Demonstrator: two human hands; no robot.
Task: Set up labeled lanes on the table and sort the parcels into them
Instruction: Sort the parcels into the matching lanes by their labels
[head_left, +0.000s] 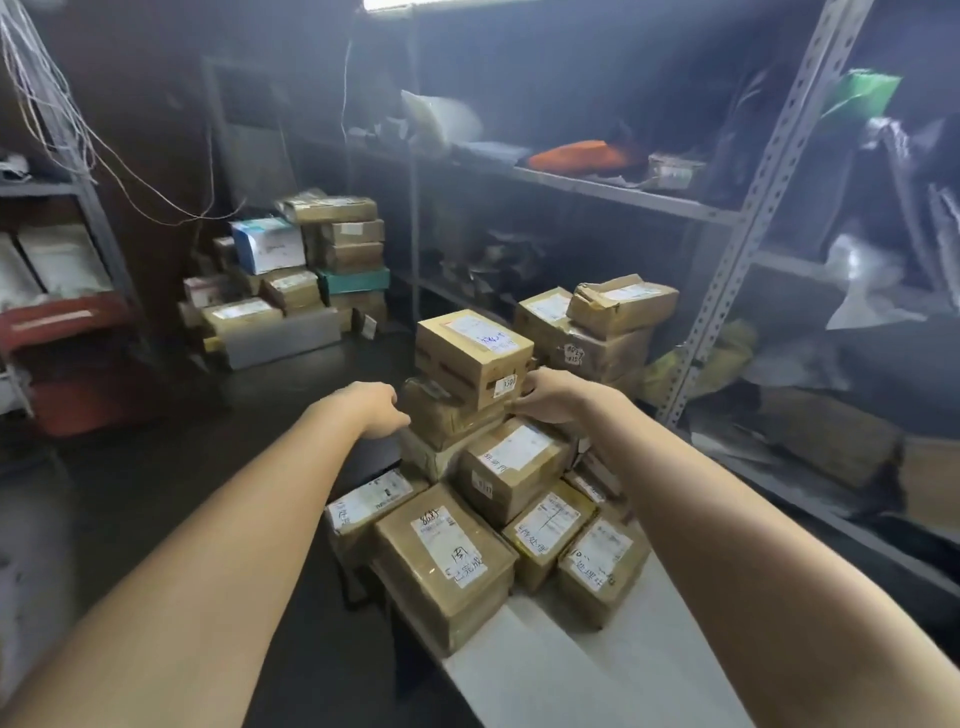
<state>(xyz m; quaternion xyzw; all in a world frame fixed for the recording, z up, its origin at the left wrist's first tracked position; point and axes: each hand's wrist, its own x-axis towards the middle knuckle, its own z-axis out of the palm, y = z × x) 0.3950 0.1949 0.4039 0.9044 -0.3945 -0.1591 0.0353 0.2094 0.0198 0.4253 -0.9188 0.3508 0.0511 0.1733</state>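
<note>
Left hand (382, 413), right hand (550, 397) flank box (444, 415) at 9 and 3 o'clock; finger curl unclear. Stiff, likely light: hold opposite sides.

parcel pile (498, 467) fills far tabletop (571, 670), bare strip nearer, shelf rack (730, 270) close right

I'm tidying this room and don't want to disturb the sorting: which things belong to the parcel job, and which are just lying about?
Job: left hand and right hand at the stacked boxes; labelled parcels on the white table.
Lying about, it seems: floor pile of boxes; metal shelves; orange bundle; red crates.
</note>
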